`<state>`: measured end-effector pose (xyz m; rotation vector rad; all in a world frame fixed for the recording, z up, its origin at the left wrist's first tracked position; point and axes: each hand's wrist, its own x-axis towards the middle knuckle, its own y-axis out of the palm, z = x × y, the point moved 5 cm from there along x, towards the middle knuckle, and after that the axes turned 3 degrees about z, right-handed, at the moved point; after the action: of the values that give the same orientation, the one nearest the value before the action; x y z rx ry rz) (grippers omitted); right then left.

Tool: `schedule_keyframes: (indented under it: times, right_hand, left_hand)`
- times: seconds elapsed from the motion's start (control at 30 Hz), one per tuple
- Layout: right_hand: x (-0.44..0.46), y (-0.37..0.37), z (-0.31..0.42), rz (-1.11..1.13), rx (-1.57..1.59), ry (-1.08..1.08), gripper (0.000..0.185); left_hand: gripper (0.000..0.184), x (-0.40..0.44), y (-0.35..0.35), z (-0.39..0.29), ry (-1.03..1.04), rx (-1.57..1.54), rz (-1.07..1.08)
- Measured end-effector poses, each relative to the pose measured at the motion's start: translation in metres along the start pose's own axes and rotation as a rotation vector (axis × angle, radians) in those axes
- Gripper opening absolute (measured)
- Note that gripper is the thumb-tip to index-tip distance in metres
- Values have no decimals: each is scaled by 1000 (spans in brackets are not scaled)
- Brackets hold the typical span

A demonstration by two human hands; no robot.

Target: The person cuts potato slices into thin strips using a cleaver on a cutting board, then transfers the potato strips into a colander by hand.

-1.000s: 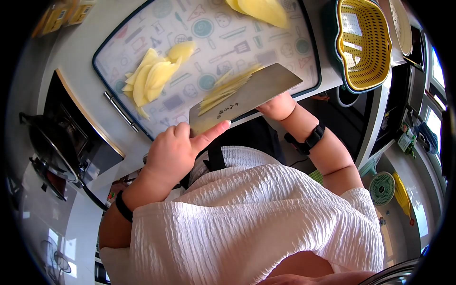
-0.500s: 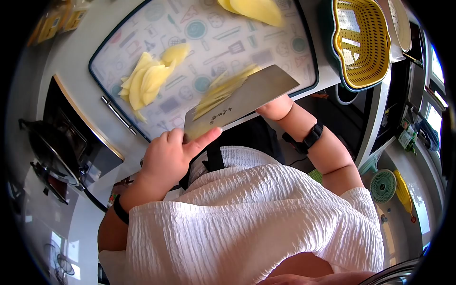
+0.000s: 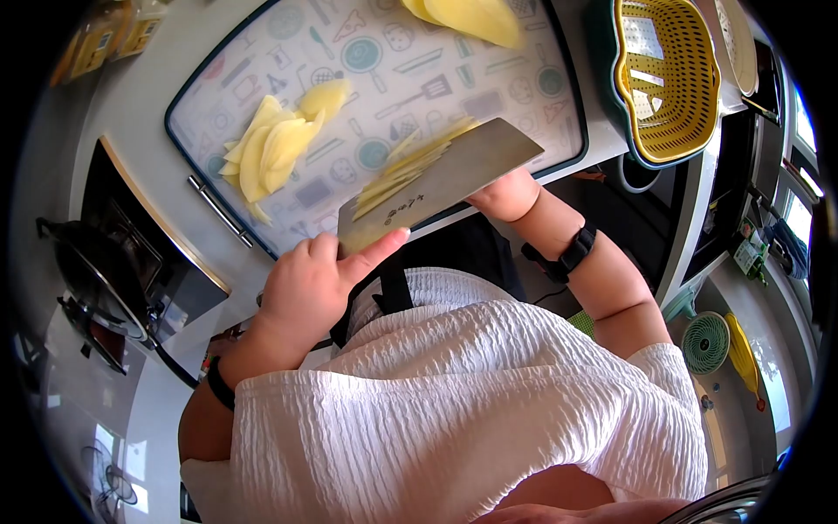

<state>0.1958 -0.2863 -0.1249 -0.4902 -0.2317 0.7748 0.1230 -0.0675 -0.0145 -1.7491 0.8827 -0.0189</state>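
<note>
My left hand (image 3: 305, 284) is closed at the near left end of a wide cleaver (image 3: 445, 179), its thumb stretched along the blade. The blade tilts above the near edge of the patterned cutting board (image 3: 489, 87). At the far right end of the cleaver is my right hand (image 3: 506, 194), its fingers hidden behind the blade. Thin pale yellow potato strips (image 3: 410, 166) lie along the blade's far edge. To the left rests a loose pile of potato slices (image 3: 275, 148). Larger potato pieces (image 3: 471, 19) lie at the board's far side.
A yellow strainer basket (image 3: 668, 113) in a dark green bowl stands right of the board. A black wok (image 3: 96, 271) sits on the left by the hob. Food packets (image 3: 109, 31) are at the far left. The board has a metal handle (image 3: 218, 211).
The cleaver has tilted slightly and its far right corner has shifted a little left. My hands hold nearly the same places. The potato piles have not moved.
</note>
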Motion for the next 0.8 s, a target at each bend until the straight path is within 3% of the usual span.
schedule_keyframes:
  times: [0.23,0.43,0.63,0.8]
  right_hand:
    - [3,-8,15,-42,-59,-132,29]
    - [-5,4,-5,-32,103,69,30]
    - [-2,-1,3,-37,-131,-34,34]
    - [0,-2,3,-28,-62,-4,34]
  left_hand:
    - [78,32,13,-2,30,42,-82]
    - [78,5,5,-5,34,-70,-79]
    - [78,-3,3,-5,-1,-29,-58]
    - [78,-1,1,-4,2,-21,-38]
